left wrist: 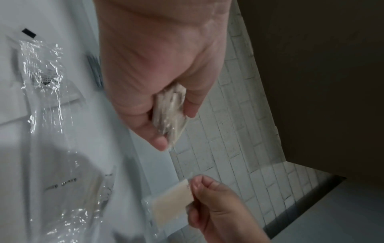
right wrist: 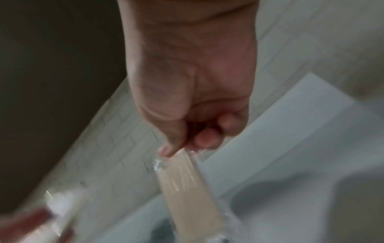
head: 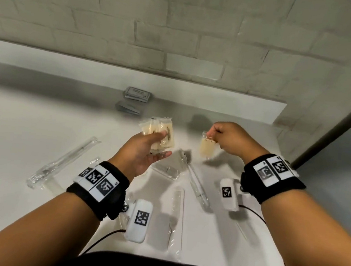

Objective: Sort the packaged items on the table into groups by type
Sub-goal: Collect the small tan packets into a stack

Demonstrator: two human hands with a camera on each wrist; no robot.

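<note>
Clear crinkly sleeves [head: 177, 218] litter the white bench [head: 17, 128]; above, my left hand [head: 143, 153] clasps stacked cream packets [head: 159, 134], right hand [head: 228, 139] pinching another light, slippery cream packet [head: 206, 147] by its seal.

Both forearms are bare, no sleeves. Each wrist wears a chunky black strap [head: 100, 192] [head: 274, 179] with white panels printed with black square tag codes. A white camera box [head: 139, 220] [head: 229, 193] with its own tag hangs off each strap, thin black cable [head: 101, 239] trailing back.
</note>
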